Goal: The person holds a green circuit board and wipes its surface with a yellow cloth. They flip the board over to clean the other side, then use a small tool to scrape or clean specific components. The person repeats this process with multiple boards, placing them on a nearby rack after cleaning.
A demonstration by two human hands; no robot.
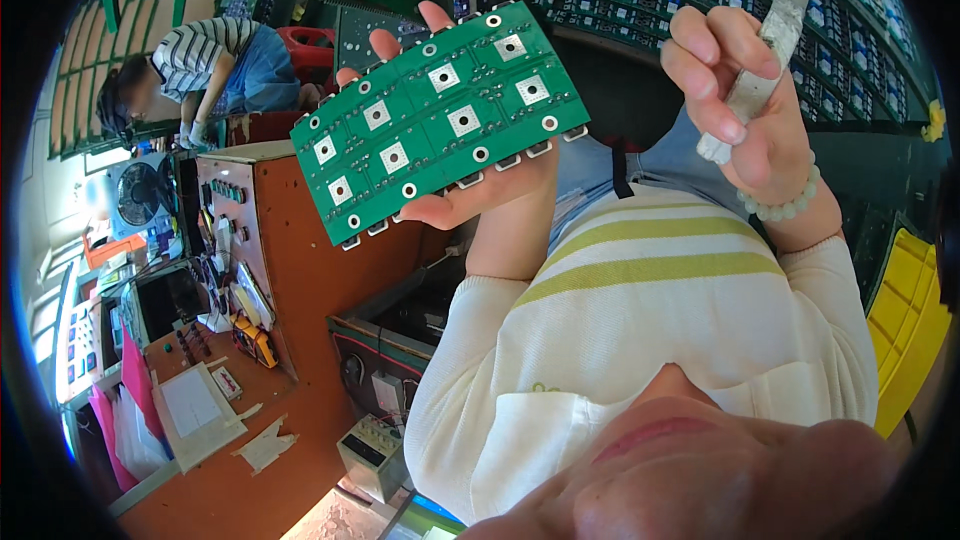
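Circuit board [440, 124] in left hand [508, 192]; right hand [772, 132] grips strip [785, 28], maybe metal.

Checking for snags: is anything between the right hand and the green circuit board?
Nothing visible blocks the gap between the right hand and the circuit board, which the left hand holds. The right hand grips a pale flat strip.

The left hand [490, 197] is in a wide grip: the thumb [430, 210] lies on the near side, pointing to the left, and several fingertips [383, 43] appear on the far side (the middle of this hand is mostly hidden). The left forearm [507, 240] comes from the near side. On the right, well apart, the right hand [775, 127] has its fingers [690, 73] curled in a grip, and the right forearm [812, 225] leans slightly to the left at its far end.
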